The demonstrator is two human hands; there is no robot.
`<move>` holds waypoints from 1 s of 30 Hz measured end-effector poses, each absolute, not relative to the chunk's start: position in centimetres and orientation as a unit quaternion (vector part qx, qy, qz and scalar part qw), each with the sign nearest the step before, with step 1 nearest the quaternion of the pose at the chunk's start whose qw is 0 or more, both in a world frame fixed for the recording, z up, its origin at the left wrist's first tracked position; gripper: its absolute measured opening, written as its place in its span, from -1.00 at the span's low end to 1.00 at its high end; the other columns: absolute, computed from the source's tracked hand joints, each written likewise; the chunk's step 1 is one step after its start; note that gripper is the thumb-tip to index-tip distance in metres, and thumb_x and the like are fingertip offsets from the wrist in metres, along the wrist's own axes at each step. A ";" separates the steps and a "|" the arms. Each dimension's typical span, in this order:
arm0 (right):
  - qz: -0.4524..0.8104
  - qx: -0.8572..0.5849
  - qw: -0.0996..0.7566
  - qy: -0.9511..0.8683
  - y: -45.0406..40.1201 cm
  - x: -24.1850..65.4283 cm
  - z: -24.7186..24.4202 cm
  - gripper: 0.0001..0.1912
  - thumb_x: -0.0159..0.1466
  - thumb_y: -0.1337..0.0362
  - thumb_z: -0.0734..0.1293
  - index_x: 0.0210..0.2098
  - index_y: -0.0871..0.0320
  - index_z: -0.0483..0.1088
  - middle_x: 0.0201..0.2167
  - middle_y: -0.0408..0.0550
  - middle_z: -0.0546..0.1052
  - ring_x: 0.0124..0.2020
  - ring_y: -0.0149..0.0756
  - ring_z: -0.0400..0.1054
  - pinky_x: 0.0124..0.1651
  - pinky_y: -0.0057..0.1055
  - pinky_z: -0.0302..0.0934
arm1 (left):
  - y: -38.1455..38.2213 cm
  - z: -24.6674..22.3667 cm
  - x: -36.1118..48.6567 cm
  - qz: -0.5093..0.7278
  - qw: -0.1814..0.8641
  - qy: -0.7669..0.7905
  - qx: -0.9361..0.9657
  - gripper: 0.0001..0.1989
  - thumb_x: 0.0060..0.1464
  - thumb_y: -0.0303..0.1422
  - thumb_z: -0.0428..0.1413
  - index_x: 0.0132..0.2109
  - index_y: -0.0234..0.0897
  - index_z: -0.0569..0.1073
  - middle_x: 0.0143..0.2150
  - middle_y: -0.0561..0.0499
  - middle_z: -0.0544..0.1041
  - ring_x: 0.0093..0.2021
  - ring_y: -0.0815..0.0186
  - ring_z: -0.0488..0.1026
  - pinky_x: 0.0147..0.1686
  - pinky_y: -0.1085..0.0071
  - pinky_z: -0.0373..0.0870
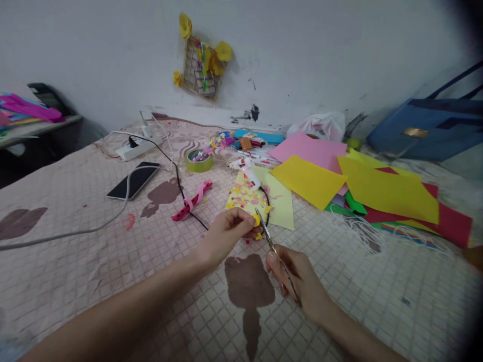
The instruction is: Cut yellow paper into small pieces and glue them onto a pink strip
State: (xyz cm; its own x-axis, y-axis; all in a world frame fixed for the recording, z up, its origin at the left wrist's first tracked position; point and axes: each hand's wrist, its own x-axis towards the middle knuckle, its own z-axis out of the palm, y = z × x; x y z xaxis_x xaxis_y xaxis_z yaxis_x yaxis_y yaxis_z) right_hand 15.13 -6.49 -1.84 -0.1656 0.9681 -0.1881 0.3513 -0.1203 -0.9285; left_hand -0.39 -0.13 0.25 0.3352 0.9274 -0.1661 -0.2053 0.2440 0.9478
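Note:
My left hand (pixel 234 226) pinches a small yellow paper piece (pixel 257 219) between thumb and fingers. In my right hand (pixel 292 274) is a pair of scissors (pixel 272 244), its blades pointing up and away toward that piece. The blade tips lie right beside the yellow piece; whether they touch it I cannot tell. Just beyond my hands a pale yellow sheet (pixel 281 206) carries many tiny pink and yellow scraps (pixel 243 195). A white glue gun (pixel 251 176) rests on its far edge, with a black cord curving down near my left fingers.
Left of my hands lie a pink strip (pixel 192 201), a phone (pixel 134 180) and a roll of green tape (pixel 198 162). A power strip (pixel 138 147) with cords sits behind. Coloured sheets (pixel 388 188), white string (pixel 358 231) and a blue bag (pixel 430 125) are at the right.

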 end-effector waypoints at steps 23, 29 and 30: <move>0.467 -0.572 0.306 -0.600 -6.3 15.2 -2.1 -0.51 0.21 -0.15 0.09 -0.58 0.13 0.16 -0.73 -0.26 0.13 -0.71 -0.46 0.05 -0.67 -0.52 -0.07 | -0.1 0.2 -0.5 0.418 0.676 0.398 0.458 -0.86 0.02 -0.36 0.13 -0.37 -0.37 0.35 -0.43 0.00 0.51 -0.39 0.42 0.44 -0.28 0.46 0.35; 0.456 -0.574 0.304 -0.608 -6.3 15.2 -2.1 -0.50 0.22 -0.14 0.07 -0.59 0.13 0.16 -0.74 -0.24 0.15 -0.72 -0.45 0.06 -0.67 -0.51 -0.07 | 0.2 -0.1 -0.6 0.416 0.685 0.395 0.448 -0.83 -0.02 -0.33 0.16 -0.38 -0.36 0.37 -0.43 0.01 0.50 -0.39 0.40 0.45 -0.25 0.40 0.37; 0.455 -0.575 0.302 -0.609 -6.3 15.2 -2.1 -0.50 0.22 -0.13 0.07 -0.59 0.13 0.17 -0.75 -0.24 0.15 -0.72 -0.45 0.05 -0.67 -0.51 -0.08 | 0.3 -0.2 -0.7 0.417 0.687 0.393 0.446 -0.83 -0.02 -0.33 0.17 -0.38 -0.36 0.37 -0.43 0.02 0.49 -0.40 0.40 0.45 -0.24 0.39 0.37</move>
State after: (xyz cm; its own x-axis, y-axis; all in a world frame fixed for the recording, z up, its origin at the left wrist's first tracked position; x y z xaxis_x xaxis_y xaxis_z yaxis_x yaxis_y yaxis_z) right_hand 15.16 -6.31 -2.11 -0.1558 0.9755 -0.1556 0.4247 -0.0760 -0.9021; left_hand -0.65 0.27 -0.19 0.3432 0.9242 -0.1674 -0.2227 0.2532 0.9414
